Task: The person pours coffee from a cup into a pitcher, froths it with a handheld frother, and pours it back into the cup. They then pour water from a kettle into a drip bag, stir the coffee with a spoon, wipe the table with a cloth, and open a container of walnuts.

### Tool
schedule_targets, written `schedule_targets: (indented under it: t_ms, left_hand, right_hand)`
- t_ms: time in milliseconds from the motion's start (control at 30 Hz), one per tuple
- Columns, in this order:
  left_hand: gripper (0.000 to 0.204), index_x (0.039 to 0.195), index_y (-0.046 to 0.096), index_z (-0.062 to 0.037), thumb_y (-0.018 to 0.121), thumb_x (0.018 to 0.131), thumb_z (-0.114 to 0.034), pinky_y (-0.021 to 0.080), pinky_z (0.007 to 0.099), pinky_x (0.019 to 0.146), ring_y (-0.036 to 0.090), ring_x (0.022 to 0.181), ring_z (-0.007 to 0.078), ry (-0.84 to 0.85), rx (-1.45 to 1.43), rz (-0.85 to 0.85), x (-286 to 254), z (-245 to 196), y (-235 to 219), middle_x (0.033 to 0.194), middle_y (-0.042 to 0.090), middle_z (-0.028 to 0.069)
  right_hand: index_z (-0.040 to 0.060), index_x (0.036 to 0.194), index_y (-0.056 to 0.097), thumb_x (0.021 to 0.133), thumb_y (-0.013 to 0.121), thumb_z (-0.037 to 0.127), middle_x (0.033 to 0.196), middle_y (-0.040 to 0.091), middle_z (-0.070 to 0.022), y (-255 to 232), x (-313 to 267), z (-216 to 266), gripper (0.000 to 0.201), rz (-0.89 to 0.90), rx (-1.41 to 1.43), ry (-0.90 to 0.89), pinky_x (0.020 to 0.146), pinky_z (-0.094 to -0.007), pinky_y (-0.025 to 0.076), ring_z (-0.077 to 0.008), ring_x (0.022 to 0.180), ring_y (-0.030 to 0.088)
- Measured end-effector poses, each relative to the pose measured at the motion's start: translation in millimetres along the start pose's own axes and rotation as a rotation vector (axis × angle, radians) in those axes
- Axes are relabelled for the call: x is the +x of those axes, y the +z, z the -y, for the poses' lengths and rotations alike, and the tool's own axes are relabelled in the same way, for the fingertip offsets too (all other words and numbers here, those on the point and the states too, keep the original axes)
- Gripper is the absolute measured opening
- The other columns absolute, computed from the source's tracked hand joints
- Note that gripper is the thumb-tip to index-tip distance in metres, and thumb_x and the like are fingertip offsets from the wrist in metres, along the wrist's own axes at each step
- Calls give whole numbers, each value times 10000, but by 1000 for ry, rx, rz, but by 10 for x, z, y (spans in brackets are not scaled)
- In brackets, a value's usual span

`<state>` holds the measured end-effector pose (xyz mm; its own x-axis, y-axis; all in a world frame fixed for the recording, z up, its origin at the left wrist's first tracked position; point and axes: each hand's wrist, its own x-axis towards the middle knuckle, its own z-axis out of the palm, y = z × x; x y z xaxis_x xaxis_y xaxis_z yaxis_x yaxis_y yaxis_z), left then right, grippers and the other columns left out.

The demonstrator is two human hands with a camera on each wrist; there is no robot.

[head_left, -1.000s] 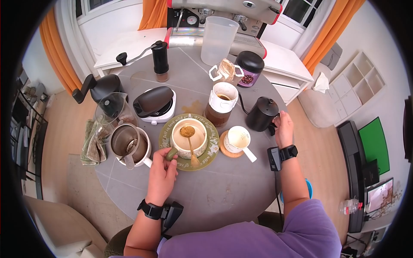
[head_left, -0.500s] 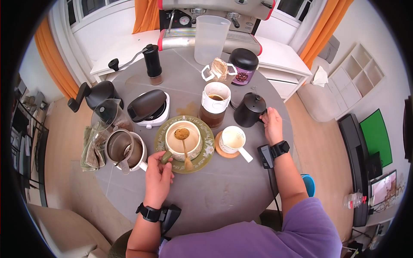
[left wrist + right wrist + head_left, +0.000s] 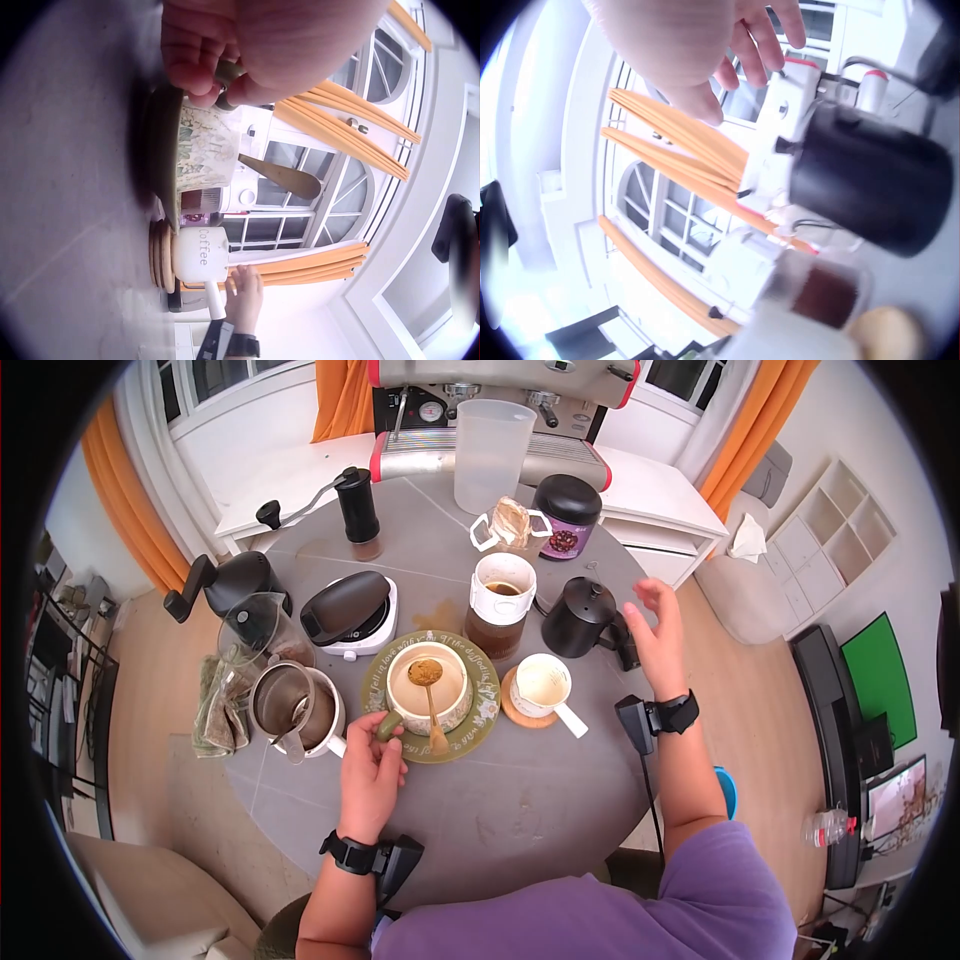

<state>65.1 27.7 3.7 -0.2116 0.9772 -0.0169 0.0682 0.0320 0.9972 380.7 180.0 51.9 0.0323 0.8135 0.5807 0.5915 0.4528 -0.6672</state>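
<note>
With my left hand I pinch the green handle of a cream patterned cup. The cup stands on a green saucer with lettering round its rim. A gold spoon lies across the cup, brown powder in its bowl; its handle end juts past the rim in the left wrist view. My right hand is just right of a black kettle, fingers spread and apart from it. In the right wrist view the kettle stands beyond the fingers, and nothing is in that hand.
A white handled cup sits on a wooden coaster. Behind it are a glass server with a white dripper and a coffee jar. To the left stand a scale, a mug with a metal strainer and a hand grinder.
My right hand has let go of the kettle's handle and moved off to the right, after the kettle shifted slightly. My left hand stays at the cup's handle.
</note>
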Motion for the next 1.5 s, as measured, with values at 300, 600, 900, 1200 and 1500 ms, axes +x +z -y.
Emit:
schedule_targets:
  t_ms: [300,600,900,1200,1500]
  left_hand:
    - [304,1137,368,-14,475,853,3,411,187,472,481,582,58,-2,2,1,3,16,-7,962,559,65]
    - [297,1129,372,-14,477,852,4,416,188,477,487,589,60,8,11,16,7,27,-11,951,558,60]
    - [301,1131,370,-13,477,850,10,415,186,483,486,592,57,-12,29,10,3,-5,-15,953,559,63]
    - [297,1127,368,-10,474,849,8,417,189,489,486,591,59,-1,17,12,11,28,-17,943,557,66]
    - [301,1137,365,-13,461,853,13,406,180,475,478,583,55,13,32,15,8,21,-14,947,549,66]
  right_hand:
    - [47,1264,369,694,701,224,1247,432,-148,584,482,650,683,629,54,-267,973,-339,320,-282,1170,394]
    - [48,1258,370,639,723,119,1254,437,-118,673,497,685,716,685,61,-296,991,-333,315,-250,1184,398]
    - [53,1235,385,635,708,86,1178,464,-147,666,479,679,682,651,20,-432,949,-344,345,-299,1114,423]
    - [44,1228,399,626,716,116,1174,488,-143,661,549,685,684,663,115,-278,935,-333,361,-278,1096,459]
    - [38,1216,405,626,722,127,1175,484,-140,684,555,641,676,685,125,-245,917,-322,381,-264,1109,458]
